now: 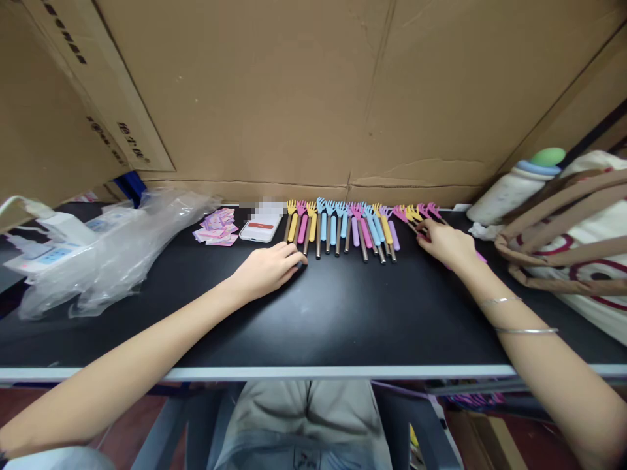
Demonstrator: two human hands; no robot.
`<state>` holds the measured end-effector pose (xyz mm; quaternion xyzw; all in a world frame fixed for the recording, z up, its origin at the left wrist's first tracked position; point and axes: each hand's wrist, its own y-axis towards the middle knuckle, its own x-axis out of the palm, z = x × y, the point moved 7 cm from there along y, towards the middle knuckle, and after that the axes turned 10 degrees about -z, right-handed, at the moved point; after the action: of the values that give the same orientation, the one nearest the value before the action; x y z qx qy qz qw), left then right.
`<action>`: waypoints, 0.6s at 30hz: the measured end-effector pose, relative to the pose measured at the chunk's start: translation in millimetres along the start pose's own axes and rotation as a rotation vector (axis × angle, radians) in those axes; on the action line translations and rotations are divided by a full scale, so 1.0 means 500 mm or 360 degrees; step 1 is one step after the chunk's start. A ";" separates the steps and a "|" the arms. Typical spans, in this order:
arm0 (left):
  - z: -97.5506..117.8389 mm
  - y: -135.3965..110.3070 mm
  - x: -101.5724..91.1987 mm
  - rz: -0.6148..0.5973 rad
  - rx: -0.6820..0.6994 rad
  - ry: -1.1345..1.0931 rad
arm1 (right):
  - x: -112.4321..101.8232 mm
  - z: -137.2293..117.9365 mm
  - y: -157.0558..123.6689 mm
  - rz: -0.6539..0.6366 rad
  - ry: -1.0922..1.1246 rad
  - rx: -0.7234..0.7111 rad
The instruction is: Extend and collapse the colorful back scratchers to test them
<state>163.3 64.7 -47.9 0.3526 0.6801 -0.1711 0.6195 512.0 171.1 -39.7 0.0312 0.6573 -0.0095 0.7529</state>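
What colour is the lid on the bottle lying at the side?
Green, with a pale blue ring under it, on the white bottle. The head view shows it at the far right.

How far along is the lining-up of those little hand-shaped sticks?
Most looks done: a neat row of sticks lies side by side on the black table. In hand: the right hand rests on a loose bunch at the row's right end. The left hand rests by the left end.

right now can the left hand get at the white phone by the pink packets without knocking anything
Probably yes. The left hand rests on the black table just short of the white phone, with only bare tabletop between them. The pink packets lie to one side and the row of back scratchers to the other.
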 end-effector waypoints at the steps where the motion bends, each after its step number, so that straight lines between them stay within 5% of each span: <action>1: 0.000 0.000 0.000 -0.0002 -0.0001 0.0000 | 0.001 0.001 0.001 0.0011 -0.0004 -0.0001; 18: -0.001 0.003 0.005 -0.0037 -0.0024 -0.0035 | 0.005 0.010 0.010 0.0055 0.0013 -0.0038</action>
<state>163.9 66.8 -49.8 0.3382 0.6786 -0.1770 0.6276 517.3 176.0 -41.1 0.0335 0.6597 0.0114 0.7507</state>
